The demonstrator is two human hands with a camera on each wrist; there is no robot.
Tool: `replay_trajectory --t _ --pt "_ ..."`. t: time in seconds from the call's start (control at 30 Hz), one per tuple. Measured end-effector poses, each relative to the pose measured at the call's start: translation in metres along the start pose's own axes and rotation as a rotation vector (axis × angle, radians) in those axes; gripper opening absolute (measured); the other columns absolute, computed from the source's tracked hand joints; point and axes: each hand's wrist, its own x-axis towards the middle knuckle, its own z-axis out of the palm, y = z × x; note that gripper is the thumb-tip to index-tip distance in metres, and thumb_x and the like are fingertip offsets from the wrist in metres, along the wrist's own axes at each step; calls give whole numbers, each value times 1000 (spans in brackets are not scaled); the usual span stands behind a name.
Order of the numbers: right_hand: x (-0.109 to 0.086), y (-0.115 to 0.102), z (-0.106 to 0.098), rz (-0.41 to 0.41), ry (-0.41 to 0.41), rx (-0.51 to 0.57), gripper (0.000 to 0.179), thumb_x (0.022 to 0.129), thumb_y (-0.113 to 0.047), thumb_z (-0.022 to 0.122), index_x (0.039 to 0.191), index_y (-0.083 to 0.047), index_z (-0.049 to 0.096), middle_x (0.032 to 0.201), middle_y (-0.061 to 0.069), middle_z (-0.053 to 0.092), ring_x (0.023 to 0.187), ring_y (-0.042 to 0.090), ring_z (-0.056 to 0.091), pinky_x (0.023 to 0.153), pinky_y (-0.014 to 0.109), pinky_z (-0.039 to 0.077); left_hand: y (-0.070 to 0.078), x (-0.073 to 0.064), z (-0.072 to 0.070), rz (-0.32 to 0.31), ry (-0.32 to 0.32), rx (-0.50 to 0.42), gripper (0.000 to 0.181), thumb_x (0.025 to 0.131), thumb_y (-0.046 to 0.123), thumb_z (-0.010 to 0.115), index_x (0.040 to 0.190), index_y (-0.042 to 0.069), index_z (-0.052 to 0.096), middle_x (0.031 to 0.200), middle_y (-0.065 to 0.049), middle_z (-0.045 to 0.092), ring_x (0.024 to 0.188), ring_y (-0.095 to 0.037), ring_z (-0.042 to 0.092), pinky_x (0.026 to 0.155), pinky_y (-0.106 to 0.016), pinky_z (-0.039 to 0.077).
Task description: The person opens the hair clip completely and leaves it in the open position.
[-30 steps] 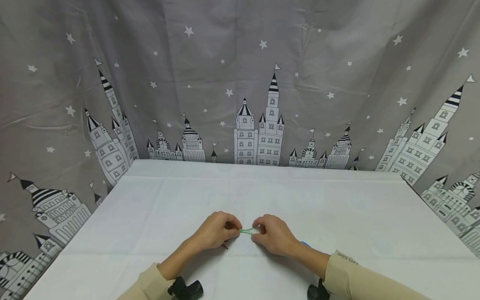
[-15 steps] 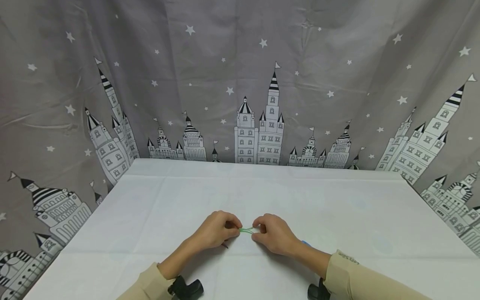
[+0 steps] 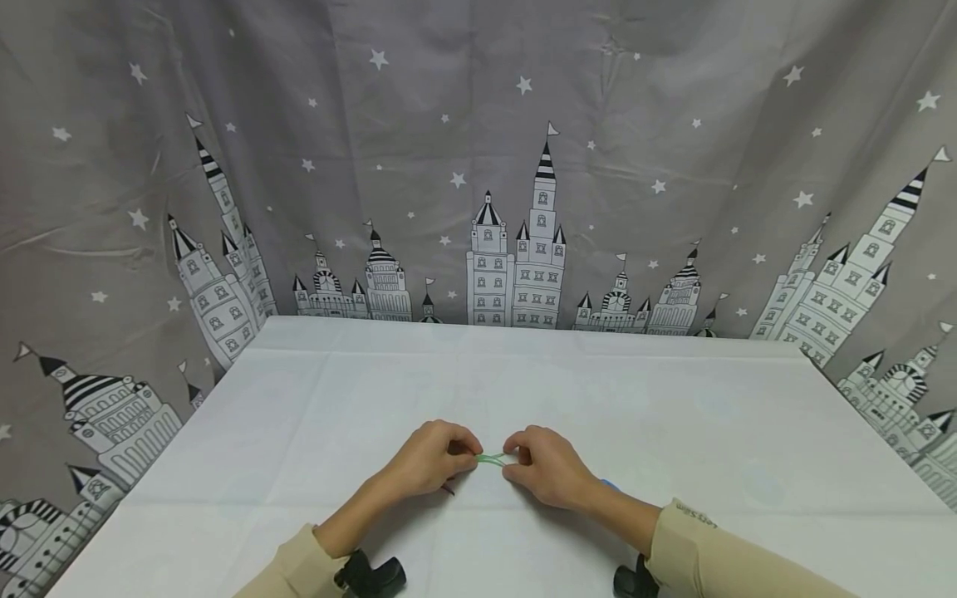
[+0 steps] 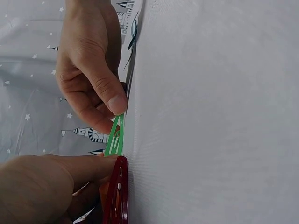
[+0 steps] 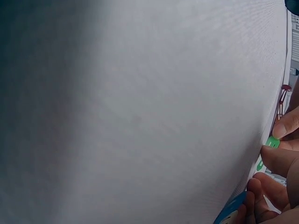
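A green snap hair clip (image 3: 490, 460) spans the gap between my two hands, open so its strips spread toward the right. With thumb and forefinger, my left hand (image 3: 432, 459) pinches one end. My right hand (image 3: 546, 469) has thumb and forefinger on the parted strips at the other end. In the left wrist view the green clip (image 4: 115, 140) runs between the fingertips of both hands. A dark red snap clip (image 4: 120, 189) lies beside the left hand, with something orange (image 4: 103, 192) partly hidden behind it. By the right hand, a blue clip (image 5: 236, 204) shows in the right wrist view.
A white cloth (image 3: 478, 382) covers the table, with faint fold lines. Behind it hangs a grey curtain (image 3: 419, 149) printed with castles and stars. A bit of blue (image 3: 609, 484) shows past the right wrist. Black wrist cameras (image 3: 371, 575) sit low over the cloth.
Both hands and the green hair clip stay almost still; the view has shifted only very slightly.
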Motion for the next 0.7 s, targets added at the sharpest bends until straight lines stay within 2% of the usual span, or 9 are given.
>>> replay_trajectory --t 0.23,0.4,0.7 --pt "0 -1 -2 1 -8 11 19 85 -8 73 102 0 71 75 -3 51 70 14 46 63 29 39 1 -1 0 19 0 -7 5 87 3 72 91 5 73 79 6 66 67 -8 56 61 -26 47" --pt "0 0 -4 -8 -10 46 20 88 -12 71 104 1 71 78 -3 53 71 13 47 63 29 40 2 1 0 0 2 -14 11 88 7 72 98 4 73 84 4 67 70 -9 57 64 -26 48" --pt "0 -3 -12 15 -26 105 23 92 -16 69 107 1 69 78 -2 56 69 13 49 62 29 42 9 6 1 9 28 -42 24 90 18 72 110 5 71 100 -1 69 97 -21 62 83 -43 49"
